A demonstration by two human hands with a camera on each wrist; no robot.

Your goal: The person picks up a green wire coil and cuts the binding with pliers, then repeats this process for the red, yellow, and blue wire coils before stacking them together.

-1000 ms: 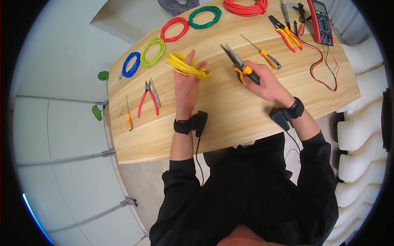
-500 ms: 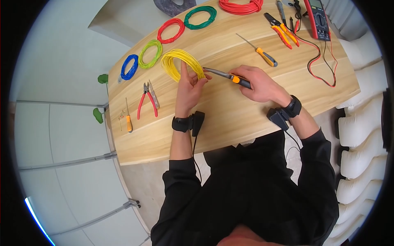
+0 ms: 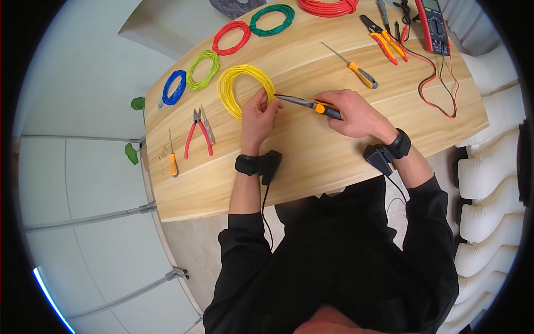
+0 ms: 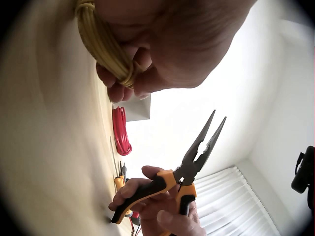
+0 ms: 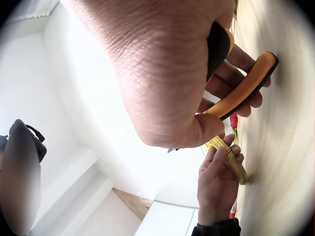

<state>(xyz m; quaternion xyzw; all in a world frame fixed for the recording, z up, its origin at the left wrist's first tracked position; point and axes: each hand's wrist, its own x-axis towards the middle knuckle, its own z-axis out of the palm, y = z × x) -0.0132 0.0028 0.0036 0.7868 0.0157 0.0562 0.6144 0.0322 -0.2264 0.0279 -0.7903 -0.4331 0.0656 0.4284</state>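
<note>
Above tabletop (image 3: 300, 145), LH (image 3: 258, 122) pinching yellow coil (image 3: 227, 92)

Pale walls (image 5: 74, 98) and white pleated curtain (image 4: 238, 201) beyond the wooden table (image 3: 311, 161).

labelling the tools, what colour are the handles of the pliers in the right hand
Orange and black; the left wrist view shows the handles best.

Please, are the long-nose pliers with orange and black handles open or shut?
Slightly open. The long-nose pliers in the right hand show a gap between their pointed tips in the left wrist view.
</note>
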